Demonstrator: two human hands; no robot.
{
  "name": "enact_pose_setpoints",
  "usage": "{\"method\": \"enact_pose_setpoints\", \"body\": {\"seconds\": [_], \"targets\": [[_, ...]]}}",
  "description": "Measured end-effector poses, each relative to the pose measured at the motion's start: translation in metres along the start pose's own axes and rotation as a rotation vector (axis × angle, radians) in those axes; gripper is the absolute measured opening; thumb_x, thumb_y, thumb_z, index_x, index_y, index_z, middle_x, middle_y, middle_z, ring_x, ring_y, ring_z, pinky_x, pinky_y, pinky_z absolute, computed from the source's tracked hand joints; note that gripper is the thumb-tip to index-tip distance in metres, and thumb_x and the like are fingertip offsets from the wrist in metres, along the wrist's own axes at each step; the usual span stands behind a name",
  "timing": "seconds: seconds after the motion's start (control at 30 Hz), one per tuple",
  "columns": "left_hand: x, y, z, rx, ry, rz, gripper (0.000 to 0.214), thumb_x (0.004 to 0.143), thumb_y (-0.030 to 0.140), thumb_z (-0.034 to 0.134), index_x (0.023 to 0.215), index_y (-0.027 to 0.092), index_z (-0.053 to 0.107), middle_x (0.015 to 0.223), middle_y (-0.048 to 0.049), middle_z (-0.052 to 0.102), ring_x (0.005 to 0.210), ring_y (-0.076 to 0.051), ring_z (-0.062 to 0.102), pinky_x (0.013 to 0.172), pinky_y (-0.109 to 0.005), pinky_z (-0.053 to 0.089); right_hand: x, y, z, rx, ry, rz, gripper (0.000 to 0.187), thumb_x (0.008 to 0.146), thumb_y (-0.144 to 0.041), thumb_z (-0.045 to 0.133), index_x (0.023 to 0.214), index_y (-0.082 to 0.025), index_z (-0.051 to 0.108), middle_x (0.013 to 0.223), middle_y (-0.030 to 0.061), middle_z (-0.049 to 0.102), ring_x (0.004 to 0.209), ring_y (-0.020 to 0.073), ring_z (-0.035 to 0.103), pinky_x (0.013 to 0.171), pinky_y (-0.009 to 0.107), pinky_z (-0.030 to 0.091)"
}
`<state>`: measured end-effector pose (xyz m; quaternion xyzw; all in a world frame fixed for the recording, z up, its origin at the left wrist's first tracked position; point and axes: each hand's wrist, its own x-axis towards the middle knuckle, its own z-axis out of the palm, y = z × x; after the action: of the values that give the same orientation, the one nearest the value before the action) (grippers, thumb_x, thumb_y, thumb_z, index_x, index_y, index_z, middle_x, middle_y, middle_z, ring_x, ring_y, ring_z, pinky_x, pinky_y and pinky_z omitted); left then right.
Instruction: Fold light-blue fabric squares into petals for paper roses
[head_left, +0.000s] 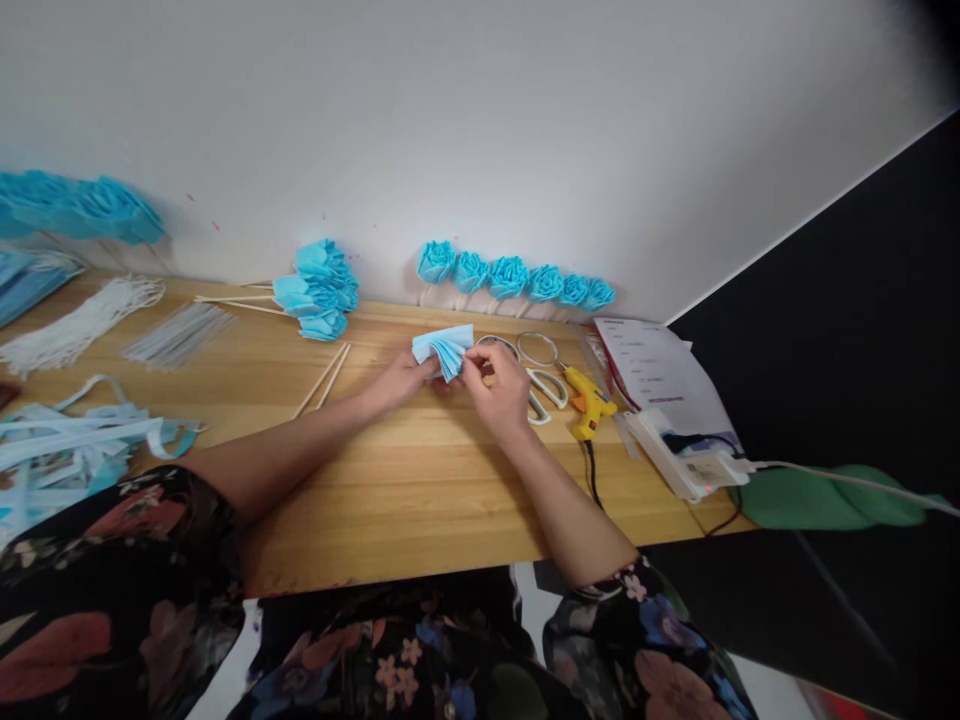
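Between my hands, above the middle of the wooden table (420, 500), is a stack of light-blue sheets (444, 348), fanned and bent in the middle. My left hand (409, 380) grips its left lower side, with its fingertips partly hidden behind the sheets. At the right edge my right hand (499, 380) pinches the layers between thumb and fingers. Close by my right hand lie scissors with pale handles (549, 392); part of them is hidden by the hand. A yellow glue gun (589, 402) lies just right of the scissors.
Blue flowers on sticks lean on the wall (508, 276), with more in a bunch (321, 290) and at far left (82, 205). Wooden sticks (324, 380), white cords (82, 322), thin strips (178, 333) and blue-white scraps (82, 450) lie leftward. A power strip (686, 460) sits right.
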<state>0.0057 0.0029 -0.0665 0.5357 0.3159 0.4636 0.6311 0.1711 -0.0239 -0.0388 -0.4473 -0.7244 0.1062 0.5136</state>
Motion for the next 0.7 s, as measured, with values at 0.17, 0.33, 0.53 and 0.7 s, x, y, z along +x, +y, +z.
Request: {"method": "enact_pose_setpoints", "body": {"seconds": [0.17, 0.33, 0.53, 0.7], "targets": [[0.001, 0.002, -0.001, 0.053, 0.05, 0.021, 0.044, 0.079, 0.056, 0.071, 0.094, 0.014, 0.071, 0.086, -0.0047, 0.072, 0.081, -0.019, 0.063, 0.079, -0.032, 0.05, 0.005, -0.003, -0.003, -0.162, -0.09, -0.281, 0.013, 0.093, -0.02, 0.059, 0.086, -0.024, 0.069, 0.097, 0.0064, 0.071, 0.092, 0.0217, 0.064, 0.083, 0.039, 0.052], [0.001, 0.0, -0.004, 0.118, 0.071, 0.033, 0.042, 0.082, 0.056, 0.067, 0.088, 0.014, 0.071, 0.081, -0.0042, 0.07, 0.084, -0.02, 0.064, 0.083, -0.033, 0.049, 0.002, -0.004, 0.001, 0.002, -0.168, -0.157, 0.013, 0.096, -0.026, 0.055, 0.09, -0.024, 0.066, 0.094, 0.0055, 0.074, 0.09, 0.0204, 0.069, 0.082, 0.038, 0.055], [0.002, -0.003, -0.003, 0.012, -0.037, 0.0, 0.052, 0.079, 0.064, 0.068, 0.093, 0.014, 0.071, 0.081, -0.0076, 0.074, 0.075, -0.02, 0.068, 0.076, -0.033, 0.053, -0.004, 0.001, 0.008, 0.397, -0.045, 0.312, 0.023, 0.095, -0.043, 0.058, 0.108, -0.024, 0.055, 0.09, 0.0029, 0.075, 0.078, 0.017, 0.072, 0.068, 0.031, 0.059], [0.001, 0.001, -0.002, 0.105, -0.07, 0.032, 0.048, 0.082, 0.061, 0.067, 0.092, 0.014, 0.071, 0.078, -0.0075, 0.074, 0.073, -0.02, 0.068, 0.075, -0.032, 0.054, 0.0, 0.005, 0.011, 0.449, 0.016, 0.415, 0.035, 0.086, -0.045, 0.068, 0.11, -0.024, 0.053, 0.077, -0.0015, 0.07, 0.07, 0.016, 0.069, 0.062, 0.028, 0.056]]}}
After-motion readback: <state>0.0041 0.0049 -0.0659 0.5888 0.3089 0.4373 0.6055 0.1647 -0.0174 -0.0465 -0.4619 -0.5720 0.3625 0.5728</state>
